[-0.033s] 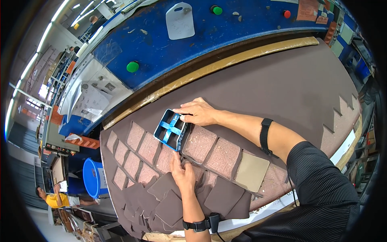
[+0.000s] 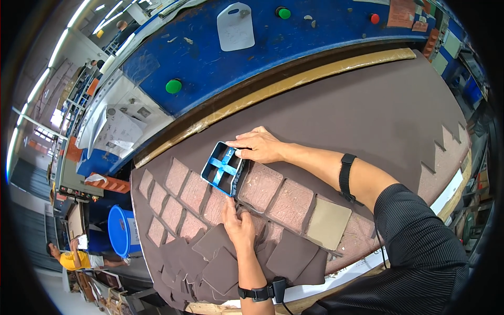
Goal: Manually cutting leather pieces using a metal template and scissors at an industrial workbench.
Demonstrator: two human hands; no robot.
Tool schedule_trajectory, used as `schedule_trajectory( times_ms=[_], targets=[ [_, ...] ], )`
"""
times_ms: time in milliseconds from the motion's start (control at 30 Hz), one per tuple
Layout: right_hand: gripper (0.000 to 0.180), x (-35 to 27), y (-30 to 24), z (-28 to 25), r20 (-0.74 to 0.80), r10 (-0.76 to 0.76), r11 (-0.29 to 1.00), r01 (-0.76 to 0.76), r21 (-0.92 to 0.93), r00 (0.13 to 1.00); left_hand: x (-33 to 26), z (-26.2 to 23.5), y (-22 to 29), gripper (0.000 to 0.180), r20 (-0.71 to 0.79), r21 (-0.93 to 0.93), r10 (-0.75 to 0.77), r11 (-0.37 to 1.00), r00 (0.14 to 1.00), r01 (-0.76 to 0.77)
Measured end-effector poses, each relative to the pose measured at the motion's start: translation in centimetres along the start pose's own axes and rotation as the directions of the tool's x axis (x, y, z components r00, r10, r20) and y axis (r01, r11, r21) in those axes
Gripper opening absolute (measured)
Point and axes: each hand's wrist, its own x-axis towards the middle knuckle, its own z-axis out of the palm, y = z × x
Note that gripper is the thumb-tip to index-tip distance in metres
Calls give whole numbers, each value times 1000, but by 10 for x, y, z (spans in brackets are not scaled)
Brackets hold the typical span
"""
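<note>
Pinching a blue, square, cross-barred frame [image 2: 222, 168] near its top corner with the right hand [image 2: 258, 145]. Touching its bottom corner with the loosely spread left hand [image 2: 239, 224], beside a flat brown sheet [image 2: 341, 105].

A blue panel [image 2: 197, 68] carries a white plate [image 2: 235, 31], two green buttons [image 2: 173, 86], a red button [image 2: 374, 19] and, at its right end, orange papers [image 2: 401, 13]. Below the panel's left end: a blue bucket [image 2: 119, 231], a yellow-shirted person [image 2: 71, 261].
</note>
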Motion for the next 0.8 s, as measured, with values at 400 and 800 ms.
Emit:
schedule_trajectory(
  times_ms=[400,800],
  targets=[
    [44,2,-5,1,-22,10,998,-9,58,1000,0,-2,-4,64,-70,147,100,985,993,-89],
    [45,3,-3,6,-19,-10,999,11,45,1000,1,-5,-5,64,-59,180,120,978,991,-108]
  ],
)
